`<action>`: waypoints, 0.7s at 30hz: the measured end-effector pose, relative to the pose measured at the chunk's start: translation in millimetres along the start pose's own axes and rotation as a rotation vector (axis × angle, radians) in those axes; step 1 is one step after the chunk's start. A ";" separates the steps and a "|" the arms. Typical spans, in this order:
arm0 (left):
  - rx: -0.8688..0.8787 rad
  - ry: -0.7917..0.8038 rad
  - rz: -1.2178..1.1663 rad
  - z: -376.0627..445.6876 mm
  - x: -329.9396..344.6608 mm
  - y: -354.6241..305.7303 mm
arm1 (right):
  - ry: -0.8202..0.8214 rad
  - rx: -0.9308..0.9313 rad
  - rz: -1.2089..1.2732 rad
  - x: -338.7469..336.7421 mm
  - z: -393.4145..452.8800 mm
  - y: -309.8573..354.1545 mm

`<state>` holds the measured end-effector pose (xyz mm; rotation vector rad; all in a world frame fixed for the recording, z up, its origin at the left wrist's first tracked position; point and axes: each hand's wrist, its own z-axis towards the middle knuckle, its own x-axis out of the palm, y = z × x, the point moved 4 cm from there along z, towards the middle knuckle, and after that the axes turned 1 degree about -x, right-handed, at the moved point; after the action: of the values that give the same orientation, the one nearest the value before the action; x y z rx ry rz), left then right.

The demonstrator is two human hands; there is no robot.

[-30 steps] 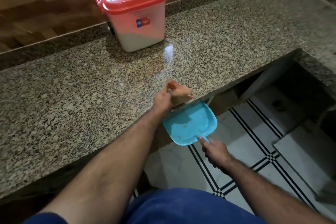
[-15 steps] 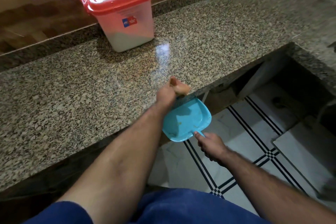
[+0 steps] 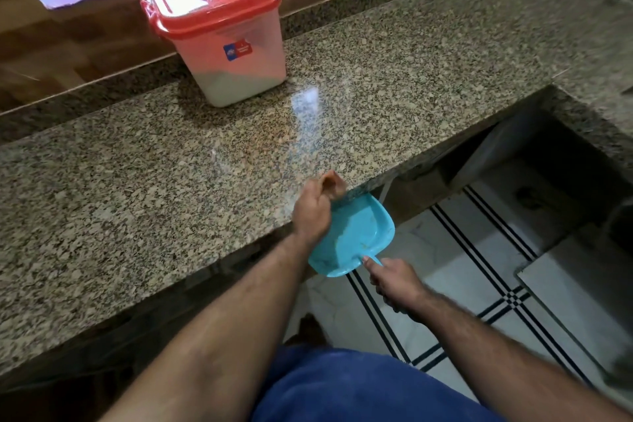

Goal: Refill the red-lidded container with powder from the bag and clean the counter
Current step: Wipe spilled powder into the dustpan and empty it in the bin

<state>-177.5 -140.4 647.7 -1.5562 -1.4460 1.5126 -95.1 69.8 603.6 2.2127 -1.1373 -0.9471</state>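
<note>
While left fingers (image 3: 329,183) clamp something half-hidden, right fingers (image 3: 371,264) grip the dustpan (image 3: 359,233).

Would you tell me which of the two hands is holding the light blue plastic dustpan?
The right hand grips the light blue plastic dustpan by its handle; the left hand clutches an orange-brown cloth.

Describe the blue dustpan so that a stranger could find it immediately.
Look at the speckled granite counter and follow its front edge. Just below that edge, the right hand holds the dustpan by its handle. It is the only light blue thing, unlike the container with its red lid.
</note>
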 end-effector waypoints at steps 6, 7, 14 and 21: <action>-0.229 -0.070 -0.530 36.0 -49.1 -35.0 | 0.038 0.050 0.064 -9.9 -1.3 5.2; -0.208 -0.145 -0.555 35.1 -57.7 -34.6 | 0.034 0.063 0.056 -11.8 -0.5 5.1; 0.058 0.015 0.080 20.0 9.8 -15.8 | -0.002 0.129 0.091 -16.8 14.9 8.8; 0.161 0.057 0.060 62.1 60.8 -78.4 | -0.022 0.091 0.039 -45.8 24.7 20.0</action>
<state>-272.2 -80.8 681.8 -1.5445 -1.2246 1.5649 -143.0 94.7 617.6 2.2477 -1.2521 -0.9233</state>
